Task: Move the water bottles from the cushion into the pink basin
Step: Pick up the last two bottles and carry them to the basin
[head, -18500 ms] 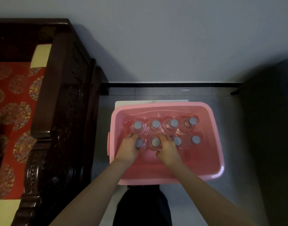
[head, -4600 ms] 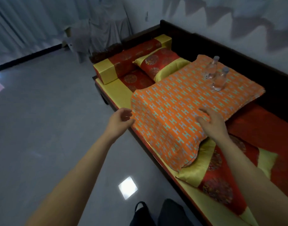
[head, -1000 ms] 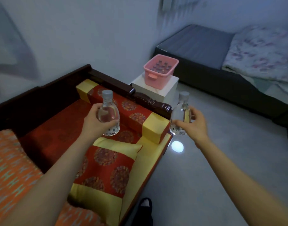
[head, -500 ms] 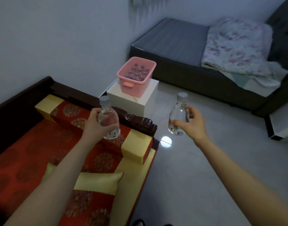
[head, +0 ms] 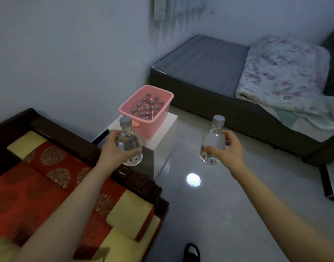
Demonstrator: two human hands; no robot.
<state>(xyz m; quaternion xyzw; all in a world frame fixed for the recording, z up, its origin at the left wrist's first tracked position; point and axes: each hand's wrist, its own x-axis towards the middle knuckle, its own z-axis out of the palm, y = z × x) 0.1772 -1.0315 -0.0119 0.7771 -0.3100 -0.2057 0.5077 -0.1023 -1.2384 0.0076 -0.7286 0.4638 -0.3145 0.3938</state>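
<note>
My left hand [head: 113,150] grips a clear water bottle [head: 128,142] with a grey cap, held upright over the end of the dark wooden sofa. In my right hand [head: 228,151] is a second clear water bottle [head: 212,143], upright above the grey floor. Ahead of both, the pink basin [head: 158,120] stands on a white cube stand [head: 165,142] against the wall, with several grey-capped bottles standing in it. The orange cushion is out of view.
The dark wooden sofa arm [head: 136,178] with red and yellow cushions [head: 54,182] fills the lower left. A low dark bed [head: 209,76] with a floral quilt [head: 283,78] lies at the right. Grey tiled floor [head: 209,214] stretches between them.
The view has moved closer to the basin and stand, and the sofa has slid down and left. Both hands still hold their bottles upright.
</note>
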